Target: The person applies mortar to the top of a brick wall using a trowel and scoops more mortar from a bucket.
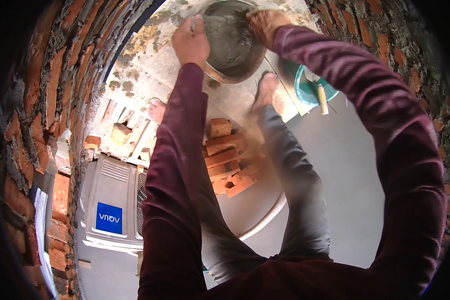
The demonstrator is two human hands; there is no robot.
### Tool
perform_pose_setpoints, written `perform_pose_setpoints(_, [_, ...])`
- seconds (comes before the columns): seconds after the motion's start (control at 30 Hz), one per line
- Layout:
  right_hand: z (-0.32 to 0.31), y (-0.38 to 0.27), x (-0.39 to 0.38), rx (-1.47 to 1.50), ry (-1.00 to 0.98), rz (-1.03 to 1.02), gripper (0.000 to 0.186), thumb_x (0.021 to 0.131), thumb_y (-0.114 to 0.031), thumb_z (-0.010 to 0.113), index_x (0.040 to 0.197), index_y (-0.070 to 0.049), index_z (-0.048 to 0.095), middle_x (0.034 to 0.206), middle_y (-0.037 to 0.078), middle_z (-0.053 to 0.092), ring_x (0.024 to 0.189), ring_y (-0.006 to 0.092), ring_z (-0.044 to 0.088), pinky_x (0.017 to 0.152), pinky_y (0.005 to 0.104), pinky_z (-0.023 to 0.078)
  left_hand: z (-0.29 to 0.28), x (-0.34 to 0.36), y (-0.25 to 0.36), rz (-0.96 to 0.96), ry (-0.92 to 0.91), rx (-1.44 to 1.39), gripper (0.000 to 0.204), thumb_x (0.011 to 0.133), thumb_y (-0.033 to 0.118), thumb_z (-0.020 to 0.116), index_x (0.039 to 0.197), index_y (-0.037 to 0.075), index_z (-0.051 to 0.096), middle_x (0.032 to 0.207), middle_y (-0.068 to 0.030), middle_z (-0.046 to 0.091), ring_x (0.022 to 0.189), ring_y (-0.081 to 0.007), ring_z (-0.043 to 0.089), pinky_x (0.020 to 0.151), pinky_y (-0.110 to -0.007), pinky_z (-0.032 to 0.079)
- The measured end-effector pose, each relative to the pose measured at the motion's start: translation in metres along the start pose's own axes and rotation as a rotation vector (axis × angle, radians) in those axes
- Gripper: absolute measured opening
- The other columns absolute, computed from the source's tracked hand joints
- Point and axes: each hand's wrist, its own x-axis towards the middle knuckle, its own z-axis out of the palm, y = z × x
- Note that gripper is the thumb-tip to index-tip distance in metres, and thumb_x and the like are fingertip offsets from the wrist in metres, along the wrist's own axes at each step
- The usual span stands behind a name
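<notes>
Head view, looking straight down: both arms in dark red sleeves reach to the far side of the scene, where a round metal pan (233, 42) full of wet grey mortar (225, 35) is held between the two hands above a stained, mortar-splashed slab (150, 55). The left hand (190, 41) is closed over the pan's left rim, fingers curled on the edge, and the right hand (265, 25) is clamped on the far right rim, so the pan hangs between two opposite grips. Loaded like this, the pan is likely heavy and wants to tip; the mortar is soft and will slump toward any low side, and the rim, smeared with paste, is probably slippery. The sound hold looks to be just this one: two hands on opposite points of the stiff rim, keeping it level. Below the pan, the person's bare feet stand on the slab, the right foot (266, 90) just beside the pan's near edge. Nearer, between the legs, lies a loose heap of red bricks (227, 162). To the right rests a teal basin (305, 85) with a wooden-handled tool (323, 98) lying across it. At the near left sits a grey box-shaped appliance (110, 200), and rough brick walls (45, 75) curve around both sides.
</notes>
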Motion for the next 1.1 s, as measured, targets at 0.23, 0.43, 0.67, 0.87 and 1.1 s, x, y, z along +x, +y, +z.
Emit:
perform_pose_setpoints(0.23, [0.067, -0.03, 0.013, 0.548, 0.074, -0.137, 0.012, 0.081, -0.015, 0.057, 0.086, -0.011, 0.067, 0.089, 0.006, 0.067, 0.08, 0.0231, 0.065, 0.063, 0.0347, 0.055, -0.019, -0.002, -0.028, 0.015, 0.03, -0.063, 0.028, 0.093, 0.024, 0.052, 0.099, -0.001, 0.065, 0.079, -0.0146, 0.065, 0.074, -0.0234, 0.06, 0.073, -0.033, 0.046])
perform_pose_setpoints(0.43, [0.123, -0.063, 0.045, 0.16, 0.329, -0.751, 0.008, 0.071, -0.013, 0.061, 0.067, -0.01, 0.067, 0.078, 0.008, 0.066, 0.076, 0.0279, 0.063, 0.069, 0.0371, 0.053, -0.03, 0.001, -0.045, -0.019, 0.001, -0.191, 0.027, 0.094, 0.023, 0.052, 0.098, -0.001, 0.066, 0.078, -0.0112, 0.065, 0.072, -0.0181, 0.057, 0.071, -0.032, 0.045])
perform_pose_setpoints(0.67, [0.092, -0.066, 0.001, 0.6, 0.236, -0.734, 0.023, 0.074, -0.022, 0.054, 0.084, -0.006, 0.066, 0.093, 0.014, 0.059, 0.1, 0.0314, 0.052, 0.089, 0.037, 0.044, -0.033, 0.001, -0.048, -0.046, -0.014, -0.284, 0.029, 0.095, 0.025, 0.052, 0.096, -0.002, 0.065, 0.075, -0.0051, 0.062, 0.071, -0.012, 0.05, 0.071, -0.028, 0.043])
perform_pose_setpoints(0.87, [0.107, -0.067, 0.004, 0.906, 0.179, -0.772, 0.023, 0.08, -0.021, 0.053, 0.086, -0.001, 0.063, 0.099, 0.013, 0.055, 0.095, 0.0262, 0.055, 0.076, 0.0342, 0.049, -0.024, 0.001, -0.035, -0.066, -0.077, -0.296, 0.031, 0.095, 0.026, 0.053, 0.098, -0.001, 0.066, 0.079, -0.002, 0.063, 0.075, -0.01, 0.051, 0.073, -0.025, 0.042])
perform_pose_setpoints(1.1, [0.085, -0.097, -0.018, 1.988, -0.323, -0.147, 0.02, 0.077, -0.019, 0.061, 0.089, -0.004, 0.056, 0.083, 0.006, 0.055, 0.083, 0.0176, 0.056, 0.068, 0.0297, 0.045, -0.033, -0.003, -0.056, -0.114, -0.052, -0.333, 0.032, 0.096, 0.026, 0.052, 0.095, -0.002, 0.067, 0.079, 0.0016, 0.06, 0.073, -0.0081, 0.048, 0.07, -0.024, 0.041])
